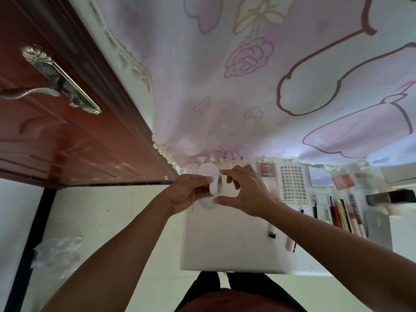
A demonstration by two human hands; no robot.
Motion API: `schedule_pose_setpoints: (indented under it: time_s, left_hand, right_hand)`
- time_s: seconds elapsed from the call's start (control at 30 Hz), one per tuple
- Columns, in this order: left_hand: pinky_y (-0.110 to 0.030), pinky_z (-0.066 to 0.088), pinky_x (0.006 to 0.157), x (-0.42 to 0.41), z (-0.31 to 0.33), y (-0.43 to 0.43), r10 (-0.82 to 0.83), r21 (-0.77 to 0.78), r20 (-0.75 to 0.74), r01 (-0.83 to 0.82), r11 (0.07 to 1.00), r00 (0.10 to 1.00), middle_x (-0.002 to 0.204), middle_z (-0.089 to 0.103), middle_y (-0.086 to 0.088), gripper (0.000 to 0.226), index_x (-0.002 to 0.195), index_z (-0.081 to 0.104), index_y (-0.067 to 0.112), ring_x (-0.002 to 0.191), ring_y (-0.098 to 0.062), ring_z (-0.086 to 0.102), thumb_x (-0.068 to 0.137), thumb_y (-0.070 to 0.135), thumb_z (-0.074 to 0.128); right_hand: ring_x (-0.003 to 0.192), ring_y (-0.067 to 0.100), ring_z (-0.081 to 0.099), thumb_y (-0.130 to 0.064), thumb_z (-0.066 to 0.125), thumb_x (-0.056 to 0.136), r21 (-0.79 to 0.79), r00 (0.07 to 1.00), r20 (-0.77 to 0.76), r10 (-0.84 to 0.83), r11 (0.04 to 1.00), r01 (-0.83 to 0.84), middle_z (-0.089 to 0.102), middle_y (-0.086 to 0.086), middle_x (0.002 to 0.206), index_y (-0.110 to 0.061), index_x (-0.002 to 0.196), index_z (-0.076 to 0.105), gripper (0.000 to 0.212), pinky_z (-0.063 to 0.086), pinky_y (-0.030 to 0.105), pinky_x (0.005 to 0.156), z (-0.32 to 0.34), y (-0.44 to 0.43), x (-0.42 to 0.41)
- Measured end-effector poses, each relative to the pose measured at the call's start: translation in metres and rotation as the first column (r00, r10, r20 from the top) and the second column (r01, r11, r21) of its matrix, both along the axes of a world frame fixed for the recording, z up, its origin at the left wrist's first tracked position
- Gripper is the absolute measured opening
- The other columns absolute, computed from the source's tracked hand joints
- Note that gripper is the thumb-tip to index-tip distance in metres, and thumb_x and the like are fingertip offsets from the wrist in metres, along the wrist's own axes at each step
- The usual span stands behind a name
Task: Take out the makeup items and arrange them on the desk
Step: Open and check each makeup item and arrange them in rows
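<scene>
I've got both hands over the desk's (225,248) left end. The left hand (189,192) and right hand (245,194) each pinch a small white compact (216,188) with thumb and curled fingers, just above the top. To the right lie a lash tray (292,183), palette (267,170) and pencils (337,212). There's a door (67,140) on the left and a pink cloth (247,86) behind. Can't tell if the compact's open, and a white disc (207,171) is half hidden behind my fingers.

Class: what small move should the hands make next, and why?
Probably set the white round case down on the desk's bare patch: left hand and right hand both hold it aloft, while the lash tray and pencils lie to the right.
</scene>
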State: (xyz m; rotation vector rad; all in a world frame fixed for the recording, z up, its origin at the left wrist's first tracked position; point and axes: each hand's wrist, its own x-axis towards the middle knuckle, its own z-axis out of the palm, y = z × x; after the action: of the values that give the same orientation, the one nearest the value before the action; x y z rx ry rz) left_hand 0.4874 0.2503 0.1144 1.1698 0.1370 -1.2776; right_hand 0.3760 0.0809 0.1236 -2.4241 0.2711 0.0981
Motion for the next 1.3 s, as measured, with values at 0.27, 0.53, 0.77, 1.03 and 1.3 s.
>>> schedule_pose_setpoints:
  time_s: [0.27, 0.53, 0.77, 1.03, 1.3]
  left_hand:
    - [-0.037, 0.055, 0.092, 0.0, 0.002, 0.0, -0.015, -0.02, -0.001, 0.015, 1.0, 1.0, 0.116, 0.066, -0.024, 0.039, 0.111, 0.064, -0.01, 0.105, -0.032, 0.064, 0.079, 0.011, 0.066]
    - [-0.036, 0.055, 0.092, -0.001, 0.001, 0.004, -0.018, -0.027, 0.003, 0.018, 0.999, 1.0, 0.113, 0.067, -0.022, 0.031, 0.106, 0.068, -0.006, 0.104, -0.031, 0.065, 0.08, 0.01, 0.064]
    - [-0.041, 0.049, 0.101, -0.004, 0.0, 0.006, -0.033, -0.017, 0.006, 0.033, 0.999, 0.999, 0.122, 0.061, -0.028, 0.039, 0.116, 0.061, -0.011, 0.111, -0.035, 0.06, 0.084, 0.01, 0.063]
    - [-0.045, 0.044, 0.106, -0.006, 0.0, 0.006, -0.043, -0.012, 0.01, 0.043, 0.999, 0.999, 0.128, 0.056, -0.031, 0.044, 0.122, 0.056, -0.014, 0.115, -0.038, 0.057, 0.086, 0.01, 0.062]
    - [-0.045, 0.045, 0.105, -0.007, 0.003, 0.005, -0.052, -0.007, 0.018, 0.052, 0.999, 0.998, 0.128, 0.056, -0.03, 0.041, 0.122, 0.058, -0.012, 0.116, -0.038, 0.056, 0.087, 0.01, 0.061]
  right_hand:
    - [0.069, -0.002, 0.046, -0.059, 0.074, 0.073, -0.001, 1.0, -0.014, -0.027, 1.0, 0.027, 0.048, -0.021, 0.084, -0.036, 0.128, 0.054, 0.064, 0.033, 0.019, 0.06, 0.004, 0.0, -0.004]
    - [0.066, 0.0, 0.046, -0.056, 0.075, 0.075, 0.001, 1.0, 0.007, -0.024, 1.0, 0.024, 0.048, -0.019, 0.076, -0.033, 0.124, 0.058, 0.058, 0.037, 0.023, 0.061, 0.008, 0.004, -0.007]
    - [0.072, 0.002, 0.048, -0.067, 0.068, 0.074, -0.02, 0.999, -0.024, -0.031, 0.999, 0.03, 0.05, -0.017, 0.079, -0.032, 0.122, 0.059, 0.06, 0.038, 0.022, 0.06, 0.008, 0.004, -0.01]
    - [0.069, 0.002, 0.05, -0.062, 0.074, 0.073, -0.003, 0.999, -0.036, -0.037, 0.999, 0.037, 0.053, -0.016, 0.078, -0.035, 0.127, 0.053, 0.064, 0.038, 0.021, 0.058, 0.009, 0.003, -0.013]
    - [0.066, 0.0, 0.049, -0.056, 0.075, 0.075, -0.002, 1.0, -0.018, -0.016, 1.0, 0.016, 0.05, -0.018, 0.075, -0.036, 0.124, 0.054, 0.057, 0.039, 0.022, 0.061, 0.011, 0.004, -0.013]
